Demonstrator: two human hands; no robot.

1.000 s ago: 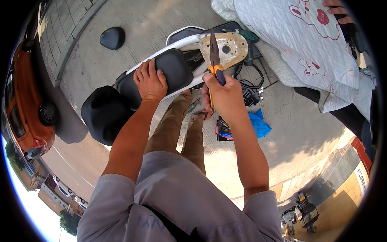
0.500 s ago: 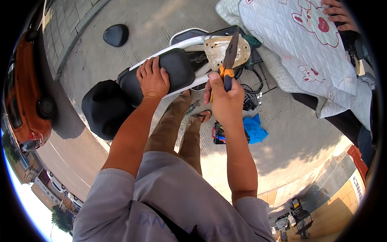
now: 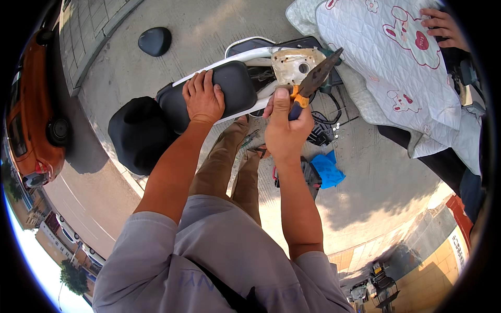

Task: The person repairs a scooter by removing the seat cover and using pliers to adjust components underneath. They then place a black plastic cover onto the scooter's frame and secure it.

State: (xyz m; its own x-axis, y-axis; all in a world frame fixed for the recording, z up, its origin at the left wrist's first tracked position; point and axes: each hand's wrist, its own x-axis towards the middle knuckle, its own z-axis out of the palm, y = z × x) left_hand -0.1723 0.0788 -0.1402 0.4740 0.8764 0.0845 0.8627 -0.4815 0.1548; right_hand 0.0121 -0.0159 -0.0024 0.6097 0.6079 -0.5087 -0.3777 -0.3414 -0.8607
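Note:
My left hand (image 3: pixel 204 99) rests on the black padded seat (image 3: pixel 237 88) of a white scooter, fingers stretched out flat and thumb apart. In my right hand (image 3: pixel 288 128) is a pair of pliers (image 3: pixel 319 75) with orange and dark handles. Its dark metal jaws point up and to the right, in front of a worn cream-coloured plate (image 3: pixel 288 63) with a round hole. The pliers overlap the plate's right side, and I cannot tell whether they touch it. White frame tubes (image 3: pixel 267 89) run between seat and plate. A black rounded cover (image 3: pixel 140 135) sits at the seat's left end.
A rounded black part (image 3: pixel 155 41) lies on the concrete ahead. A toolbox (image 3: pixel 311 177) and a blue bag (image 3: pixel 327 169) are on the ground right of my legs. Another person's hand (image 3: pixel 443 28) lies on a white quilted cover (image 3: pixel 376 47). An orange car (image 3: pixel 39 112) stands at left.
The pliers have tilted to the right and turned, uncovering the plate's hole. My right hand has shifted slightly left. My left hand stays on the seat.

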